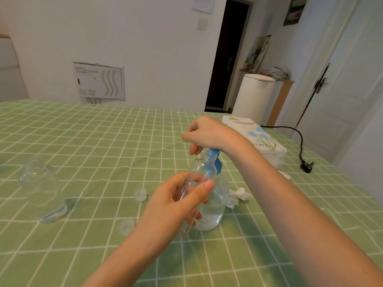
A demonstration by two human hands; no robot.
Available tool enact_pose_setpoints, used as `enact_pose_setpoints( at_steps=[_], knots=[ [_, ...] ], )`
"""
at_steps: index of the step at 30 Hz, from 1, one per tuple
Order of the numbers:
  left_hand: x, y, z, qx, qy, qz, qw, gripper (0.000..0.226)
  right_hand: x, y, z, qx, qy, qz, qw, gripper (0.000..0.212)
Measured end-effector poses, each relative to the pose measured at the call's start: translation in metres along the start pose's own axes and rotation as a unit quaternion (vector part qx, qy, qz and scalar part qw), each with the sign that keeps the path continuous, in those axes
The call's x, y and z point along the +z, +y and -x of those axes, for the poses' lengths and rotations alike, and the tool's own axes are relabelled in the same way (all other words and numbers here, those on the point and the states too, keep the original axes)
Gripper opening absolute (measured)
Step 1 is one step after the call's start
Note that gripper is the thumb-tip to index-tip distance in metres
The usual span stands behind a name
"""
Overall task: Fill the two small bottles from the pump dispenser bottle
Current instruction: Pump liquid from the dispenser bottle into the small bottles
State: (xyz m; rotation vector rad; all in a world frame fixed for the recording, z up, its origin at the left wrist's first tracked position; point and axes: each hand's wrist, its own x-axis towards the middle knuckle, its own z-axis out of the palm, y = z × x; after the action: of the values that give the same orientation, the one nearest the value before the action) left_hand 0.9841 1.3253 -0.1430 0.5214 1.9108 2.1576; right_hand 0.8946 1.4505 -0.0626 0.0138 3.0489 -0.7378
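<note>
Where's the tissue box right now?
In the head view, the tissue box lies at the far right of the table, just behind the right hand and left of the black plug.
</note>
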Motion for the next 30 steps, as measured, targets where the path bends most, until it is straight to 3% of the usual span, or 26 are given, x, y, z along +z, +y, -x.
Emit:
enact_pose_setpoints(
  at_steps=[8, 16, 23, 30],
  knots=[
    [-0.001, -0.005, 0.003, -0.015, 0.004, 0.004, 1.0, 0.036, 0.011, 0.005, 0.002, 0.008, -0.002, -0.011, 1.0, 0.039],
    [0.0, -0.002, 0.001, 0.0, -0.001, 0.004, 1.0, 0.034, 0.001, 0.001, 0.003, -0.034, 0.06, -0.02, 0.997, 0.021],
    [0.0, -0.004, 0.001, 0.004, -0.004, 0.0, 1.0, 0.039, 0.003, 0.001, 0.004, -0.013, 0.013, -0.017, 1.0, 0.032],
    [0.003, -0.006, 0.004, 0.005, 0.003, 0.014, 1.0, 0.037, 0.01, 0.005, 0.005, -0.009, 0.008, -0.021, 1.0, 0.025]
  ],
)
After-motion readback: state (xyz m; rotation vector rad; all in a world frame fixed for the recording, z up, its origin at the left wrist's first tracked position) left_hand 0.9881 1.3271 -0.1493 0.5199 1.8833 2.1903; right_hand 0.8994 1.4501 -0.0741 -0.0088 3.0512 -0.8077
